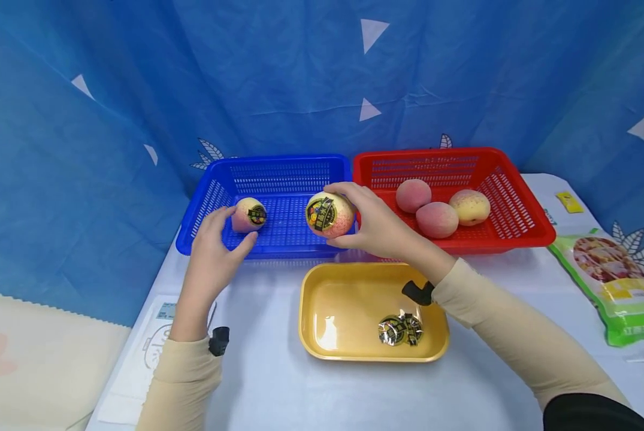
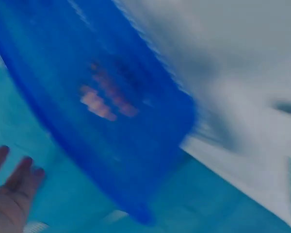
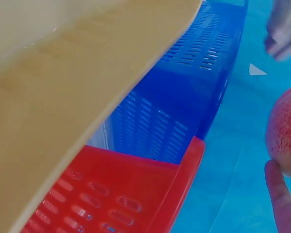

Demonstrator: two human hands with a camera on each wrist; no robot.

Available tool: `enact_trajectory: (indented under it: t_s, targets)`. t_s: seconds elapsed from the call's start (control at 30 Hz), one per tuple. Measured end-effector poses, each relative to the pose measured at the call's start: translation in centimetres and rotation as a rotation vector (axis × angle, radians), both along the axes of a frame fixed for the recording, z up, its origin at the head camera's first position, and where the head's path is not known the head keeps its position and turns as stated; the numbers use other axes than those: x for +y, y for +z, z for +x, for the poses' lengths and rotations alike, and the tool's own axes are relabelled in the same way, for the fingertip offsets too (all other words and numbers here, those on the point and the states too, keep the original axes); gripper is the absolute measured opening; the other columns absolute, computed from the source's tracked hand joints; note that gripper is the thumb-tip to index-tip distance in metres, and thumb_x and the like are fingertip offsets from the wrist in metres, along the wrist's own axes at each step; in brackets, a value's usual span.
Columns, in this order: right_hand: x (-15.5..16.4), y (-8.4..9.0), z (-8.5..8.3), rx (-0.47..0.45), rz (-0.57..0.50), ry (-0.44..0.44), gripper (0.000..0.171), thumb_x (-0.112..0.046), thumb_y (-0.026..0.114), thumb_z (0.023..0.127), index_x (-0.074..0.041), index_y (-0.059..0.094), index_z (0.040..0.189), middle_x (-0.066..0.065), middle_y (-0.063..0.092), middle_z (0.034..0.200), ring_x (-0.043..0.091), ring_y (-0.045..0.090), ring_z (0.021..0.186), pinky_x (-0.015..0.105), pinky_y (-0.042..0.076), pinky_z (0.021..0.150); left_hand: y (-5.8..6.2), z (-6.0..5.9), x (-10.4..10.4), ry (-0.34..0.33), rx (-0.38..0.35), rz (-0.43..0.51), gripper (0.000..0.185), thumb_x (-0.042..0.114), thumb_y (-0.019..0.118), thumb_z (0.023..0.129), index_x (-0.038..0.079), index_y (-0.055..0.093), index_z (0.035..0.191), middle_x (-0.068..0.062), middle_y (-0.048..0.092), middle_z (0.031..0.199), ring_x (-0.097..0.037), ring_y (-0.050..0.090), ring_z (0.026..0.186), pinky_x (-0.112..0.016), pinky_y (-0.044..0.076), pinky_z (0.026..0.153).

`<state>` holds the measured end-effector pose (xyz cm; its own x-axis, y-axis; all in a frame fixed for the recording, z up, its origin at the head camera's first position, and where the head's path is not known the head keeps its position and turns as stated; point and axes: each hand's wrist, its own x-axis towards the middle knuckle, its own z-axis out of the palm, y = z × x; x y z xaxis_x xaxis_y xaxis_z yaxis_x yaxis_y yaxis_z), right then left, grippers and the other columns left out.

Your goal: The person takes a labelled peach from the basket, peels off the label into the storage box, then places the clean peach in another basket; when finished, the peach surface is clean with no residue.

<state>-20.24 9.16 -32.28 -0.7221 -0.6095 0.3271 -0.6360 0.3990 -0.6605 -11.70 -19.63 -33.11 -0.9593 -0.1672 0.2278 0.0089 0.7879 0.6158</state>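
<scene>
- The right hand (image 1: 378, 224) curls thumb and fingers round a labelled peach (image 1: 329, 215), held in the air over the inner corner of the blue basket (image 1: 278, 173), just at the seam with the red basket (image 1: 435, 157).
- The left hand (image 1: 214, 251) has its fingers relaxed and spread, fingertips touching a second labelled peach (image 1: 248, 214) that lies in the blue basket at about 9 o'clock of its floor; whether it presses or merely rests there I cannot tell.
- Risk: the held fruit is round and smooth-skinned, and the glossy black-and-gold sticker gives the fingers little purchase; a loose hold could let it fall onto the basket rim and bruise.
- Risk: the second peach could roll off across the perforated plastic floor if nudged.
- Risk: the right sleeve passes low over the yellow tray (image 1: 313, 311); a dragging cuff could catch its raised lip.
- Three unlabelled peaches (image 1: 437, 218) sit bunched in the red basket, soft pink-yellow and matte.
- Both baskets are rigid slotted plastic, rectangular with flared rims.
- The tray is glossy, shallow and round-cornered, holding crumpled foil-like stickers (image 1: 401, 329) at 4 o'clock.
- At 3 o'clock on the pale worktop (image 1: 278, 383) lies a shiny green packet (image 1: 615, 287).
</scene>
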Motion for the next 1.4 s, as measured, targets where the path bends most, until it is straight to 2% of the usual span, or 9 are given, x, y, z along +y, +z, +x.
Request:
enact_trajectory:
  t_s: [0.07, 0.13, 0.23, 0.37, 0.5, 0.8, 1.03, 1.17, 1.4]
  targets:
    - [0.2, 0.0, 0.3, 0.008, 0.001, -0.003, 0.081, -0.022, 0.088, 0.074, -0.016, 0.045, 0.142, 0.0, 0.052, 0.14, 0.018, 0.048, 0.127, 0.038, 0.05, 0.103, 0.5, 0.2, 2.0, -0.084, 0.103, 0.043, 0.054, 0.027, 0.068, 0.094, 0.01, 0.05, 0.143, -0.015, 0.049, 0.145, -0.033, 0.049, 0.134, -0.055, 0.043, 0.109]
    - [0.4, -0.1, 0.5, 0.015, 0.002, 0.0, 0.08, -0.021, 0.088, 0.075, -0.016, 0.045, 0.142, 0.0, 0.052, 0.14, 0.017, 0.048, 0.128, 0.039, 0.049, 0.105, 1.0, 0.4, 3.9, -0.172, 0.176, 0.088, 0.046, 0.023, 0.068, 0.094, 0.013, 0.056, 0.137, -0.01, 0.057, 0.134, -0.026, 0.058, 0.119, -0.047, 0.052, 0.1]
    - [0.6, -0.1, 0.9, 0.036, 0.005, 0.006, 0.081, -0.022, 0.088, 0.075, -0.014, 0.045, 0.143, 0.001, 0.052, 0.141, 0.019, 0.047, 0.13, 0.041, 0.048, 0.107, 1.5, 0.6, 6.1, -0.29, 0.214, 0.146, 0.042, 0.02, 0.067, 0.095, 0.015, 0.057, 0.136, -0.006, 0.06, 0.128, -0.018, 0.059, 0.113, -0.036, 0.056, 0.09]
    - [0.9, -0.2, 1.2, 0.075, 0.013, 0.011, 0.081, -0.022, 0.089, 0.074, -0.012, 0.046, 0.143, 0.003, 0.052, 0.142, 0.021, 0.046, 0.13, 0.042, 0.048, 0.106, 1.6, 0.6, 8.2, -0.368, 0.206, 0.191, 0.038, 0.02, 0.064, 0.097, 0.016, 0.058, 0.134, -0.004, 0.062, 0.12, -0.016, 0.06, 0.106, -0.031, 0.055, 0.082]
    - [1.0, -0.5, 1.4, 0.088, 0.022, 0.007, 0.08, -0.023, 0.088, 0.074, -0.012, 0.046, 0.142, 0.003, 0.052, 0.142, 0.022, 0.047, 0.129, 0.042, 0.048, 0.104, 1.3, 0.5, 9.3, -0.363, 0.173, 0.25, 0.032, 0.017, 0.062, 0.097, 0.015, 0.06, 0.129, -0.005, 0.062, 0.111, -0.014, 0.061, 0.098, -0.03, 0.054, 0.078]
    - [1.5, -1.3, 1.4, 0.122, 0.019, -0.002, 0.08, -0.021, 0.09, 0.072, -0.012, 0.048, 0.139, 0.003, 0.054, 0.139, 0.022, 0.048, 0.126, 0.044, 0.047, 0.104, 0.8, 0.0, 10.0, -0.34, 0.063, 0.473, 0.022, 0.01, 0.061, 0.097, 0.012, 0.062, 0.119, -0.008, 0.063, 0.104, -0.018, 0.059, 0.094, -0.026, 0.052, 0.076]
    - [1.6, -1.5, 1.5, 0.155, 0.023, -0.007, 0.08, -0.021, 0.091, 0.071, -0.011, 0.049, 0.139, 0.005, 0.054, 0.14, 0.024, 0.048, 0.127, 0.044, 0.045, 0.106, 0.7, -0.3, 10.6, -0.296, 0.038, 0.584, 0.014, 0.01, 0.063, 0.096, 0.009, 0.063, 0.11, -0.007, 0.059, 0.097, -0.019, 0.057, 0.086, -0.019, 0.047, 0.069]
    - [1.5, -1.4, 1.4, 0.155, 0.039, -0.001, 0.08, -0.022, 0.09, 0.072, -0.011, 0.048, 0.139, 0.006, 0.053, 0.142, 0.024, 0.048, 0.129, 0.044, 0.044, 0.107, 0.6, -0.4, 10.8, -0.297, 0.054, 0.615, 0.013, 0.007, 0.062, 0.095, 0.006, 0.063, 0.108, -0.006, 0.057, 0.093, -0.018, 0.055, 0.082, -0.017, 0.045, 0.066]
    - [2.0, -1.9, 1.2, 0.189, 0.058, -0.01, 0.075, -0.019, 0.088, 0.074, -0.01, 0.05, 0.138, 0.007, 0.054, 0.14, 0.025, 0.048, 0.127, 0.043, 0.042, 0.107, 0.6, -0.3, 11.0, -0.342, 0.031, 0.599, 0.011, 0.008, 0.062, 0.095, 0.008, 0.064, 0.106, -0.005, 0.057, 0.089, -0.018, 0.052, 0.072, -0.017, 0.042, 0.058]
